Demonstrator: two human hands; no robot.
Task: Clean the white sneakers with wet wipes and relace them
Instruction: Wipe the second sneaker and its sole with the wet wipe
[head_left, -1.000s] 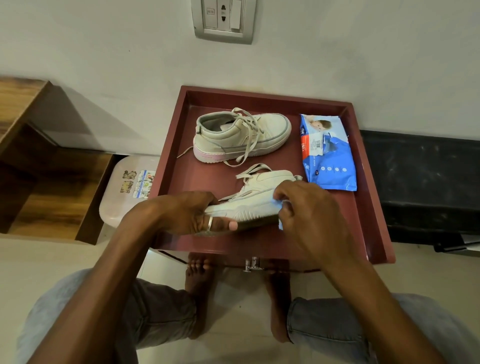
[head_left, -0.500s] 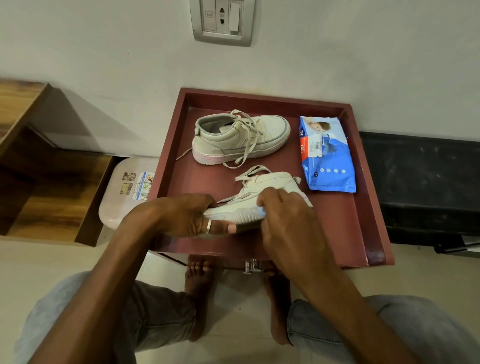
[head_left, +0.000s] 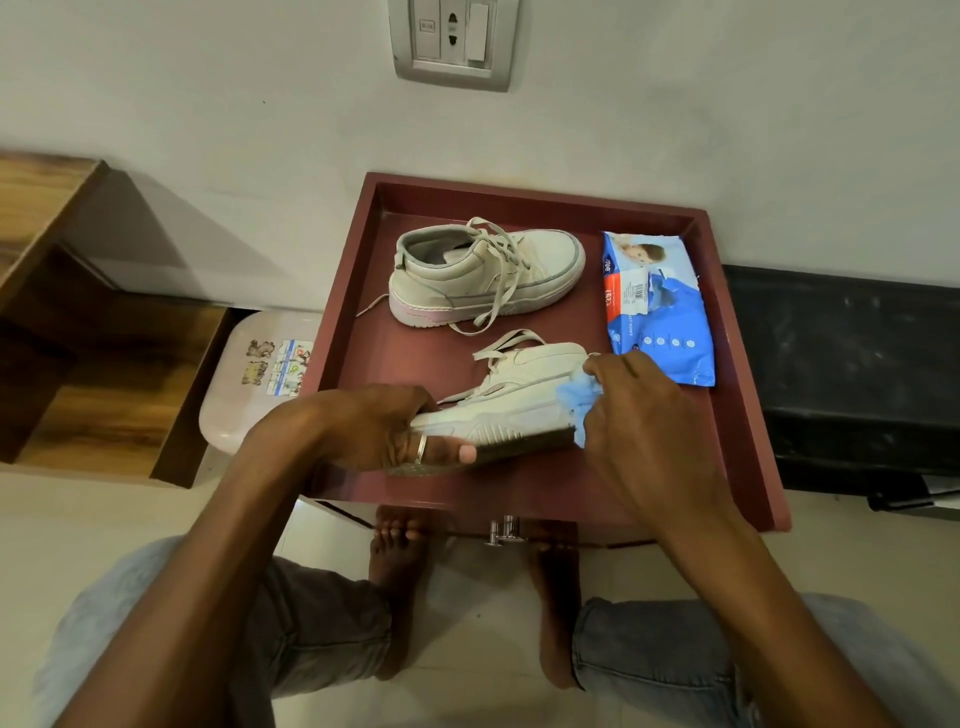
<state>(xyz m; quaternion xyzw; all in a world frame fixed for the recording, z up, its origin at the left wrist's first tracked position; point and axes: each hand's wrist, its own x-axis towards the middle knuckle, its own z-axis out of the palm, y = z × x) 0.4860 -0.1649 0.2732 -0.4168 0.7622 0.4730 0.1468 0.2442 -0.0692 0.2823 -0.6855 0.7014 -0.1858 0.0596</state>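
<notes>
A white sneaker (head_left: 511, 402) lies tilted on its side at the front of the dark red tray (head_left: 748, 415), sole toward me. My left hand (head_left: 387, 434) grips its heel end, thumb under the sole. My right hand (head_left: 641, 415) holds a crumpled pale blue wet wipe (head_left: 576, 402) against the sneaker's toe end. The second white sneaker (head_left: 483, 278) stands upright at the back of the tray with its laces loose. A blue pack of wet wipes (head_left: 657, 312) lies flat at the tray's right side.
The tray top sits against a white wall with a socket plate (head_left: 452, 44). A wooden shelf unit (head_left: 78, 332) stands to the left, a pale plastic stool (head_left: 254, 384) beside the tray, a black surface (head_left: 852, 374) to the right. My knees and bare feet are below.
My right hand slid the wipe along the sneaker's side, toward the heel and then back to the toe end. The left hand kept its grip on the heel.
</notes>
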